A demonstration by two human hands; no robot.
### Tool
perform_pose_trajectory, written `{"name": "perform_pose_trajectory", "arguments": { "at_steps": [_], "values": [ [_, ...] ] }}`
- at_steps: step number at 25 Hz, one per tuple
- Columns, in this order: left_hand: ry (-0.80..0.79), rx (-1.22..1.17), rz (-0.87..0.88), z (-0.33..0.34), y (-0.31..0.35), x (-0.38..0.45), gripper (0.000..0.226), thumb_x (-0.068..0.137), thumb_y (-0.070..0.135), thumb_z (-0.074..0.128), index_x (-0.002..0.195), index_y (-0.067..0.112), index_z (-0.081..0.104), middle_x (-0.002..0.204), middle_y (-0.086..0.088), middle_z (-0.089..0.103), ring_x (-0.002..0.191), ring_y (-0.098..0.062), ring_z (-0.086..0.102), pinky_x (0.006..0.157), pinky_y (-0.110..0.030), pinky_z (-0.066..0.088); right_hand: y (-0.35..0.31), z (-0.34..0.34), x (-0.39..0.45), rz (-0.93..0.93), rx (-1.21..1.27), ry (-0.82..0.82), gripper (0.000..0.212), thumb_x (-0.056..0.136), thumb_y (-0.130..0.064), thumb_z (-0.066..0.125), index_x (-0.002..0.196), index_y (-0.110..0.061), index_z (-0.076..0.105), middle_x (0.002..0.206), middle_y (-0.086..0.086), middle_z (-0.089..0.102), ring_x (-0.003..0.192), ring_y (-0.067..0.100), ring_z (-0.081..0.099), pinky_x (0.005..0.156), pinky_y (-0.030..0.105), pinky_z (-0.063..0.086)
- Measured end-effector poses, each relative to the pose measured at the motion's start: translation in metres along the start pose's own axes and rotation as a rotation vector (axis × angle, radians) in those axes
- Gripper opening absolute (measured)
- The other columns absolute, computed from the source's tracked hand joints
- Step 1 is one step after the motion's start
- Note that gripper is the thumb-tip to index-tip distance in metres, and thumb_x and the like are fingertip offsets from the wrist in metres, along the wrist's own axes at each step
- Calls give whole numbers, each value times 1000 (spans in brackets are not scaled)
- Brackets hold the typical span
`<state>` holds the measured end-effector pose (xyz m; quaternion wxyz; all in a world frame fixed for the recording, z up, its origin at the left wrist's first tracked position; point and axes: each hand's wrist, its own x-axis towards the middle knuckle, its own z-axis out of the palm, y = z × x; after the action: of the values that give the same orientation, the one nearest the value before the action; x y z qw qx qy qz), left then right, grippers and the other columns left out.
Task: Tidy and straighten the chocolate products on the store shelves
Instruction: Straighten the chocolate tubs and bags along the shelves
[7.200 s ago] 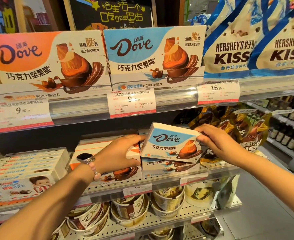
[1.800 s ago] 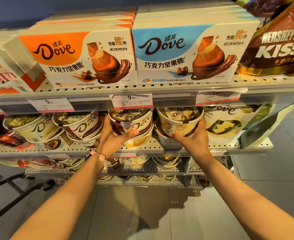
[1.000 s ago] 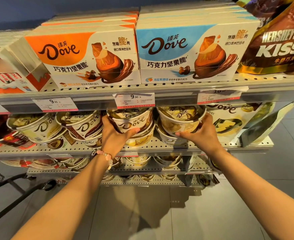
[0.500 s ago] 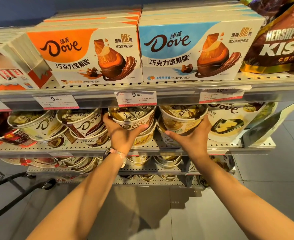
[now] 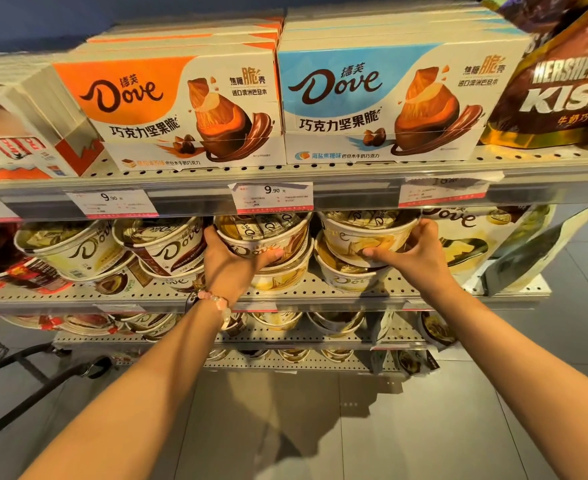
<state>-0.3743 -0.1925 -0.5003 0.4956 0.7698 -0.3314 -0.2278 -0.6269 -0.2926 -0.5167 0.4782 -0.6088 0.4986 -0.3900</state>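
Left hand (image 5: pixel 228 263) is gripping the brown Dove tub (image 5: pixel 264 237); right hand (image 5: pixel 413 254) is gripping the yellow Dove tub (image 5: pixel 361 233).

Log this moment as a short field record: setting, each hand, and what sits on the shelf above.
setting: store shelves of chocolate
left hand: grips upper brown Dove tub
right hand: grips upper yellow Dove tub
tubs: each stacked on a lower tub
shelf above: orange Dove box, blue Dove box, Hershey's Kisses bag
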Motion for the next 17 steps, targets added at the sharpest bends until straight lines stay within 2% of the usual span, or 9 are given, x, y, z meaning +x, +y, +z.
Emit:
{"name": "perform_pose_trajectory", "arguments": {
  "at_steps": [2, 4, 7, 9, 11, 12, 15, 17],
  "values": [
    [-20, -11, -3, -3, 1, 0, 95, 54, 17, 88, 130, 11, 31, 116, 2, 53, 107, -11, 48, 96, -23, 36, 3, -7, 6, 26, 18, -104, 85, 52, -19, 87, 120, -8, 36, 115, 4, 58, 109, 18, 57, 85, 26, 50],
    [-57, -19, 4, -9, -3, 4, 94, 53, 17, 88, 129, 12, 33, 119, 2, 55, 108, -12, 52, 99, -29, 41, 3, -13, 9, 39, 2, -203, 91, 49, -22, 85, 124, -12, 34, 116, 0, 57, 110, 15, 55, 86, 26, 50],
    [-108, -22, 19, -15, -6, 7, 91, 54, 16, 88, 127, 14, 35, 117, 3, 57, 106, -11, 55, 99, -37, 45, -2, -16, 11, 20, -38, -284, 89, 54, -13, 84, 128, -13, 33, 113, -9, 53, 108, 7, 51, 91, 23, 45],
    [-79, -32, 24, -10, -5, 3, 93, 57, 14, 87, 132, 13, 32, 122, 2, 54, 110, -11, 52, 100, -28, 41, -4, -12, 6, 0, -68, -252, 85, 60, -5, 82, 129, -10, 33, 106, -13, 50, 104, 5, 49, 86, 15, 43],
    [-20, -14, 40, -2, -4, -5, 100, 59, 15, 86, 136, 8, 24, 127, 0, 47, 116, -11, 45, 96, -12, 32, -3, -2, -5, -41, -70, -173, 87, 59, -10, 85, 128, -12, 31, 109, -9, 50, 106, 7, 48, 93, 21, 44],
    [3, -11, 54, 1, -4, -9, 104, 58, 15, 87, 137, 5, 20, 127, 1, 43, 116, -8, 41, 93, -6, 28, -1, 5, -11, -66, -64, -115, 93, 55, -21, 88, 127, -14, 30, 116, -4, 49, 112, 9, 48, 101, 26, 41],
    [76, -13, 71, 9, -9, -10, 112, 51, 21, 90, 134, 3, 16, 135, -9, 39, 118, -10, 36, 97, -12, 24, 1, 24, -19, -105, -58, 59, 118, 36, -54, 88, 131, -19, 28, 129, 3, 43, 124, 17, 43, 107, 36, 38],
    [103, -14, 77, 10, -9, -9, 111, 52, 20, 89, 133, 2, 16, 135, -12, 40, 118, -12, 40, 96, -14, 26, -3, 29, -17, -81, -39, 116, 122, 32, -56, 88, 131, -19, 28, 129, 2, 45, 123, 17, 44, 107, 37, 39]
  ]
}}
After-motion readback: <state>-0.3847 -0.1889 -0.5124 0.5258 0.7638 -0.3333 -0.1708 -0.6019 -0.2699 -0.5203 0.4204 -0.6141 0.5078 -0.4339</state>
